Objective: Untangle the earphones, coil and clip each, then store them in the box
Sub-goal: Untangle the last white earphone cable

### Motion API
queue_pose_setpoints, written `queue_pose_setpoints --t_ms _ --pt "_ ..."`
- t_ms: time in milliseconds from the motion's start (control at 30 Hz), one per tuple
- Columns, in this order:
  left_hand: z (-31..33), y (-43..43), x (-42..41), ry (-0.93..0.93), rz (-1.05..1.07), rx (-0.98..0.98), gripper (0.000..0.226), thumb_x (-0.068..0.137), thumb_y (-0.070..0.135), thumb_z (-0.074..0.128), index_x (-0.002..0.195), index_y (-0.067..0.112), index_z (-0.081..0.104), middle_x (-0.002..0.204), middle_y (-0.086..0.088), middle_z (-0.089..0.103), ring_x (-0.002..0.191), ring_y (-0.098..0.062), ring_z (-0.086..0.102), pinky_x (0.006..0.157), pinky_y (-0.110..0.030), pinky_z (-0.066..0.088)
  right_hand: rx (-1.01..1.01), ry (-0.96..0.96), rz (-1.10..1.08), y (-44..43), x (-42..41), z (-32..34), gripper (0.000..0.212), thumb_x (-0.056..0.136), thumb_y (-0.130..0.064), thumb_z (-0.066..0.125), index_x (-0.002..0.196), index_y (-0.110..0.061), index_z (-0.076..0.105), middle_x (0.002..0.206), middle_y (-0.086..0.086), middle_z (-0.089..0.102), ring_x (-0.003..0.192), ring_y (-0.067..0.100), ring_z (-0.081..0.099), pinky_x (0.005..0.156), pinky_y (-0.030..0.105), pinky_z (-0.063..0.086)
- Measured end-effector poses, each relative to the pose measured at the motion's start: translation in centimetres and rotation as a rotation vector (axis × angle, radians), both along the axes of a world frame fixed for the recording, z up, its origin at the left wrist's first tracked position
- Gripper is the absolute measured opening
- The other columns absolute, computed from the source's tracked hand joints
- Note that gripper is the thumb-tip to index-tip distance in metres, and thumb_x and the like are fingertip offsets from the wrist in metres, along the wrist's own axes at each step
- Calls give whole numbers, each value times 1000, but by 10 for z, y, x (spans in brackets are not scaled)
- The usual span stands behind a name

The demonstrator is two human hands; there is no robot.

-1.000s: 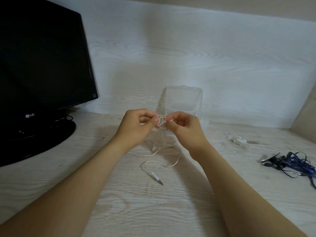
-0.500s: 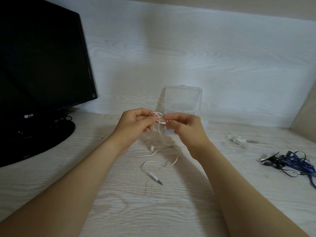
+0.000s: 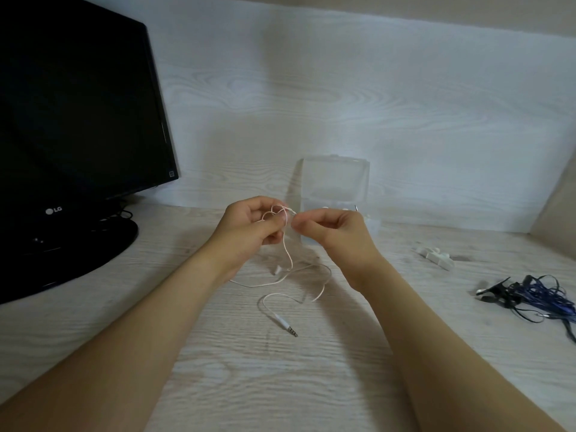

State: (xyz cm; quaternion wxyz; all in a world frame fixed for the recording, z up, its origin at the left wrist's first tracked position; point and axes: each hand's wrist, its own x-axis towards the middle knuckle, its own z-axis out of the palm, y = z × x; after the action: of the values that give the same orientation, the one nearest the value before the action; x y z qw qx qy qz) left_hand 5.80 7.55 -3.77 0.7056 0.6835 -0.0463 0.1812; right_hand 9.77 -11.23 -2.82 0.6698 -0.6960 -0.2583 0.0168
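Two hands meet above the middle of the counter (image 3: pixel 280 385). The left hand (image 3: pixel 249 229) and right hand (image 3: pixel 336 232) are close together and share a small knot of the white earphones (image 3: pixel 288 257). The left fingers (image 3: pixel 282 217) are curled and pinch a loop of the cord. The right fingers (image 3: pixel 300 224) are clamped on the cord just beside them. From the knot the cord hangs down and trails over the counter between the two wrists. One earbud (image 3: pixel 277 270) lies on the wood below the left hand, and the plug (image 3: pixel 286 325) lies nearer the front edge.

The clear box (image 3: pixel 335 179) stands open behind the hands at the back edge, its lid upright against the wall. The right hand blocks part of its lower half. Small white bits show inside, but I cannot tell what they are.

The white clips (image 3: pixel 436 257) sit to the right of the box, well apart from the hands. The blue earphones (image 3: pixel 536 294) lie in a tangled heap near the right edge. A black monitor (image 3: pixel 78 120) fills the back left corner, its round foot resting on the counter.
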Motion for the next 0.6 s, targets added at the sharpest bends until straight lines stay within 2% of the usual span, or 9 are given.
queue_pose_setpoints --t_ms 33,100,200,300,400,500,600 --pt "0 0 0 -6 33 18 17 94 9 78 111 5 75 89 -7 76 78 -17 67 77 -27 60 4 -7 20 1 -1 0 20 85 -22 87 98 -7 82 97 5 81 99 15 77 91 22 58" --pt "0 -1 0 -21 93 44 18 90 9 83 106 7 78 92 -9 79 79 -17 70 76 -27 62 -7 -32 25 2 -3 -2 24 83 -23 90 97 -6 82 97 8 81 101 23 77 96 31 60" --pt "-1 -2 -1 -63 163 105 15 87 10 86 100 9 80 88 -6 80 74 -12 70 71 -25 60 -58 -76 -48 5 -5 -2 13 89 -23 84 92 -10 83 92 5 81 97 22 77 92 32 59" --pt "-3 -3 -1 -99 202 180 16 83 12 89 96 12 80 87 -3 80 78 -11 73 66 -23 57 -110 -120 -150 8 -4 -2 13 91 -26 79 84 -17 82 87 1 79 96 21 73 91 34 57" --pt "-4 -5 0 -109 231 274 16 81 16 91 93 16 80 84 0 80 76 -14 75 70 -30 61 -180 -160 -221 10 -2 -3 15 85 -35 79 78 -22 80 91 -5 77 102 12 68 95 30 54" --pt "-3 -8 -1 -109 245 250 13 84 10 87 92 17 80 80 -3 79 66 -18 72 64 -37 62 -317 -243 -273 9 -6 -5 14 77 -39 84 78 -26 78 101 -10 71 103 3 61 83 17 44" --pt "-1 -6 -2 -109 263 170 9 86 9 84 92 14 79 86 -4 79 75 -25 78 65 -37 64 -468 -391 -305 11 -2 -12 12 72 -35 85 77 -29 76 104 -10 63 99 6 58 79 19 42"
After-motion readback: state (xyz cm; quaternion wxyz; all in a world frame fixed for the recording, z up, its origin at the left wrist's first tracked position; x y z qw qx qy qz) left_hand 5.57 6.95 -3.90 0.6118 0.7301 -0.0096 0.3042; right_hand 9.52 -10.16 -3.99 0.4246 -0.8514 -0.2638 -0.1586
